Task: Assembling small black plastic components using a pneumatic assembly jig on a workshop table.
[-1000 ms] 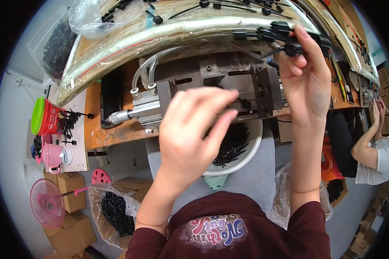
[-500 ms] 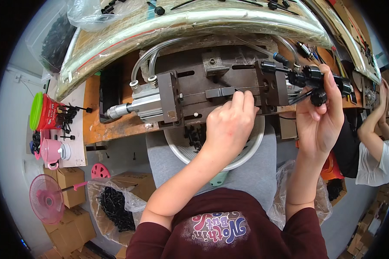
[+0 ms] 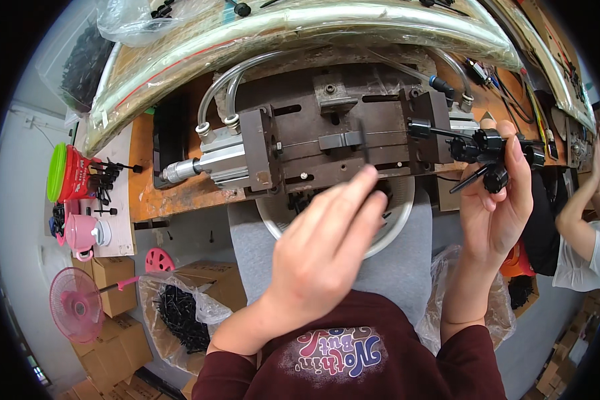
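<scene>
- We held a bunch of small black parts (image 3: pixel 490 157) in our right hand (image 3: pixel 493 213), fingers clenched on them, just right of the metal jig (image 3: pixel 333 143) on the worktop (image 3: pixel 173 190).
- Our left hand (image 3: pixel 327 253) hovered below the jig, over the white bowl (image 3: pixel 400 213); its fingers were half curled and blurred, and we could not tell whether they pinched anything.
- We judged the parts light and stiff, likely plastic heads on thin stems, and easy to spill from a loose grip. The rounded heads looked the surest place to take hold of one; the stems seemed apt to bend or slip.
- The left hand covered most of the bowl, so we could not make out what lay in it beyond some dark pieces.
- The right end of the jig sat behind the parts, and how they joined it was unclear.
- A clear plastic sheet (image 3: pixel 300 27) above the jig hid what lay under it.
- A co-worker's arm (image 3: pixel 577 220), far right of the jig, was cut off at the rim.
</scene>
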`<state>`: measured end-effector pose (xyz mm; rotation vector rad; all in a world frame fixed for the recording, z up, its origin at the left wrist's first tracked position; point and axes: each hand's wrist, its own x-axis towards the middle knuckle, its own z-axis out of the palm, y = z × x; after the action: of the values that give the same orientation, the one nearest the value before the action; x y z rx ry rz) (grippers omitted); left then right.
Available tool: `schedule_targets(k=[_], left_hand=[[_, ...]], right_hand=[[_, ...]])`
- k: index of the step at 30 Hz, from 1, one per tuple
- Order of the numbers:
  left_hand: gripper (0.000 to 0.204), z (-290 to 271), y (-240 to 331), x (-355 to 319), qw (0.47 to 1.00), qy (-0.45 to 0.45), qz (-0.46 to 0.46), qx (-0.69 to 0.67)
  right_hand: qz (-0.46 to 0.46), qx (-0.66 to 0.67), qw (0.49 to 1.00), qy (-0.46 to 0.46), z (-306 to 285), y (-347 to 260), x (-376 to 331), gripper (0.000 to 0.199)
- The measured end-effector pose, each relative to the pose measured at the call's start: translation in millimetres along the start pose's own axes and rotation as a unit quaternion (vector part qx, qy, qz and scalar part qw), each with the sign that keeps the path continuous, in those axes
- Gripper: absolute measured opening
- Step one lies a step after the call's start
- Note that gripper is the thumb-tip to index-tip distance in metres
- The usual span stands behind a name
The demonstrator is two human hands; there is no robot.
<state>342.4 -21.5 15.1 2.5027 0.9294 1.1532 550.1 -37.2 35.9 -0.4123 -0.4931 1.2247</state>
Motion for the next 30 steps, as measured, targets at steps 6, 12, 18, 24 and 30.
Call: schedule_targets(k=[6,12,18,24,30], left_hand=[[0.023,4,-14,1,0.993,-0.041,-0.011,0.113],[0.023,4,-22,7,0.992,-0.047,-0.029,0.117],[0.024,2,-20,7,0.989,-0.066,-0.056,0.118],[0.039,-5,-21,7,0.990,-0.060,-0.122,-0.043],[0.046,-37,-18,10,0.886,-0.086,-0.192,-0.413]], right_hand=[[0.006,0.005,1.000,0.004,4,9,-4,0.017],[0.027,-0.027,0.999,-0.011,4,15,-7,0.010],[0.046,-0.023,0.999,0.014,8,22,-11,0.010],[0.096,-0.057,0.994,0.004,0,29,-17,0.016],[0.142,-0.041,0.989,-0.019,-1,32,-25,0.015]])
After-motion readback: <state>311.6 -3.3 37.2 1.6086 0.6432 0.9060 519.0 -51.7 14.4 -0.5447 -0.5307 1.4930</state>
